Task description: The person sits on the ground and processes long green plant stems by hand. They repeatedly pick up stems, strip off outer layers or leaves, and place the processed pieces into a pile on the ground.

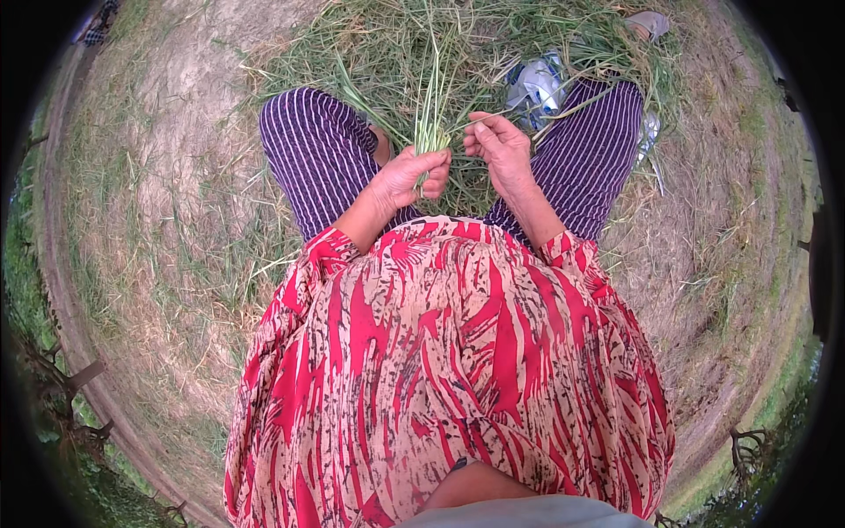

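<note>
My left hand is wrapped round a bundle of long green grass stalks, which fan out away from me above the fist. Just to its right, my right hand has thumb and fingertips pinched together around what looks like a thin stalk; the fingers partly hide it. A small gap separates the two hands. Beyond them, a heap of loose cut grass spreads over the ground between and past my knees.
A crumpled white and blue plastic bag lies in the grass by my right knee. A pale shoe-like thing shows at the far right. Dry soil with scattered straw surrounds me.
</note>
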A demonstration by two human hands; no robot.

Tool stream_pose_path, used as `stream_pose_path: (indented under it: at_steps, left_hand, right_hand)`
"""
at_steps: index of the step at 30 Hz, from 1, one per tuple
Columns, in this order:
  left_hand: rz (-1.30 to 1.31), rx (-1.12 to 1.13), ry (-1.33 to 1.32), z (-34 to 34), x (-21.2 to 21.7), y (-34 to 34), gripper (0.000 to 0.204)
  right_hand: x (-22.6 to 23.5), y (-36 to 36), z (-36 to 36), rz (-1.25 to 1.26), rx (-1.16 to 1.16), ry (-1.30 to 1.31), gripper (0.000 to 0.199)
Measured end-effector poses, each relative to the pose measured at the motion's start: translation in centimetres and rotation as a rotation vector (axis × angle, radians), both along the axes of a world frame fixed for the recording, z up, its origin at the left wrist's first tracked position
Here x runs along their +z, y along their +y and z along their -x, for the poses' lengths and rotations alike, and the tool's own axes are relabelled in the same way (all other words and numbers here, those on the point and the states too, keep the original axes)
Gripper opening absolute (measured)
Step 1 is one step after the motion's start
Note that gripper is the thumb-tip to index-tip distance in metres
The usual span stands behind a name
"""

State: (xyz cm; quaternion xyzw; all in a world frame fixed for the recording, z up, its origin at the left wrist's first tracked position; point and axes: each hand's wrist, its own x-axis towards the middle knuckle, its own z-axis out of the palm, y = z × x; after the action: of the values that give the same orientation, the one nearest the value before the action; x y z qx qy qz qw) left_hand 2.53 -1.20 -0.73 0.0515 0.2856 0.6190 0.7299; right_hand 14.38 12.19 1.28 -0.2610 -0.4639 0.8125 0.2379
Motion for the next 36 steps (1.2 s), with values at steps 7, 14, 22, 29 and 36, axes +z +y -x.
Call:
stream_pose_path:
  at_steps: [7, 14, 22, 29, 36]
  left_hand:
    - [0.003, -0.099, 0.044, -0.4, 0.4, -0.1, 0.013]
    - [-0.003, -0.107, 0.03, -0.4, 0.7, 0.1, 0.012]
    - [-0.026, 0.04, -0.104, 0.3, -0.2, 0.0, 0.011]
    - [0.116, 0.116, -0.002, 0.3, -0.7, 0.2, 0.009]
    - [0.283, 0.064, 0.266, -0.2, -0.6, 0.6, 0.009]
  right_hand:
    - [-0.3, 0.2, 1.2, -0.436, -0.016, -0.235, 0.015]
    - [-1.1, 0.6, 0.9, -1.031, -0.001, -0.246, 0.013]
    - [-1.8, 0.2, -1.1, -1.364, 0.234, -0.364, 0.011]
    - [1.1, -0.8, -1.9, -1.24, 0.397, -0.549, 0.012]
    - [3.3, -1.4, -1.5, -1.485, 0.602, -0.588, 0.009]
